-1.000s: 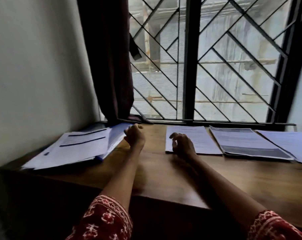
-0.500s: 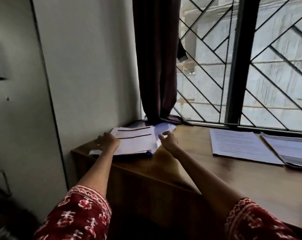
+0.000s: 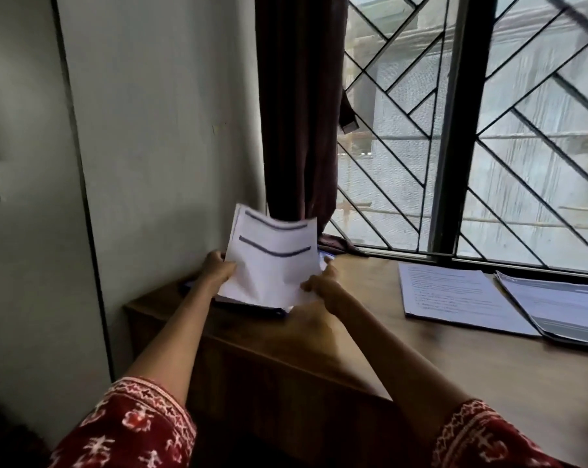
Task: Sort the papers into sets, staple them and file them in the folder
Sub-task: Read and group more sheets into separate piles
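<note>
A white set of papers (image 3: pixel 272 265) with two dark bars near its top is lifted and bent upward at the table's left end. My left hand (image 3: pixel 216 266) grips its left edge. My right hand (image 3: pixel 319 285) pinches its lower right corner. Under it lies the blue folder (image 3: pixel 265 310), mostly hidden, with only its dark near edge and a bit of blue at the far right showing. To the right on the wooden table (image 3: pixel 454 359) lie a printed sheet (image 3: pixel 454 295) and a thicker paper stack (image 3: pixel 556 305).
A wall stands close on the left of the table end. A dark curtain (image 3: pixel 299 113) hangs behind the folder. A barred window (image 3: pixel 471 130) runs along the table's far side. The table's near edge runs diagonally below my arms.
Both hands moved left onto the pile on the folder, took hold of the top papers and raised them off it. The view swung to the left.
</note>
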The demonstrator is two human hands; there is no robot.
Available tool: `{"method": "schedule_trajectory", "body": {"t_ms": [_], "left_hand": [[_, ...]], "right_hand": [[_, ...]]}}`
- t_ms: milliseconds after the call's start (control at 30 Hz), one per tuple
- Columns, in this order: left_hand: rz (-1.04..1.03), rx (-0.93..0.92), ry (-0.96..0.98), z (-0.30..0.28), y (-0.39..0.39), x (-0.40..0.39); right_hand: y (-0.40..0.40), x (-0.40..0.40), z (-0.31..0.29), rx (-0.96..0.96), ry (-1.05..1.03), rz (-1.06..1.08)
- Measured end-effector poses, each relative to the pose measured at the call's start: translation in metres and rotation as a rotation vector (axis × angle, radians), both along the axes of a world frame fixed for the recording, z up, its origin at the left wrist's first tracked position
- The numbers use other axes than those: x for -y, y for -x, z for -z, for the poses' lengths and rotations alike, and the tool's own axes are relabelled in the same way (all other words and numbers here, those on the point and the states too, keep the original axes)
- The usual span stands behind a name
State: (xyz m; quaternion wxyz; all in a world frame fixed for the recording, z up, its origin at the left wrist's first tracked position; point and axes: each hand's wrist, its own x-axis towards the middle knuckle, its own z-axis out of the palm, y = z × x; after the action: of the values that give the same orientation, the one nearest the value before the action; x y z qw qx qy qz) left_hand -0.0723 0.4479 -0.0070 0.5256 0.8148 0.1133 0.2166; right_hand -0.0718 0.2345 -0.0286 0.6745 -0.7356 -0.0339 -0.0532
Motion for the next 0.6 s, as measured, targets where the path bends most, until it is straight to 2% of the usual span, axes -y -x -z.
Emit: {"method": "schedule_trajectory", "body": {"t_ms": [67,133,233,333,433,600], "left_hand": [[0.098,0.017,-0.020,-0.001,0.001,0.024],[0.207,0.008,-0.034,-0.003,0.002,0.054],[0.340,0.064,0.077,0.000,0.004,0.098],[0.370,0.203,0.224,0.000,0.009,0.140],[0.379,0.295,0.229,-0.003,0.008,0.173],[0.481,0.336,0.273,-0.011,0.017,0.211]], "right_hand": [[0.012,0.033,0.002,0.079,-0.064,0.055],[0.024,0.069,0.003,0.136,-0.025,0.115],[0.036,0.118,0.007,0.143,0.055,0.156],[0.047,0.157,0.005,0.166,0.098,0.159],[0.049,0.188,0.001,0.214,0.083,0.198],[0.058,0.222,-0.018,0.327,-0.024,0.321]]}}
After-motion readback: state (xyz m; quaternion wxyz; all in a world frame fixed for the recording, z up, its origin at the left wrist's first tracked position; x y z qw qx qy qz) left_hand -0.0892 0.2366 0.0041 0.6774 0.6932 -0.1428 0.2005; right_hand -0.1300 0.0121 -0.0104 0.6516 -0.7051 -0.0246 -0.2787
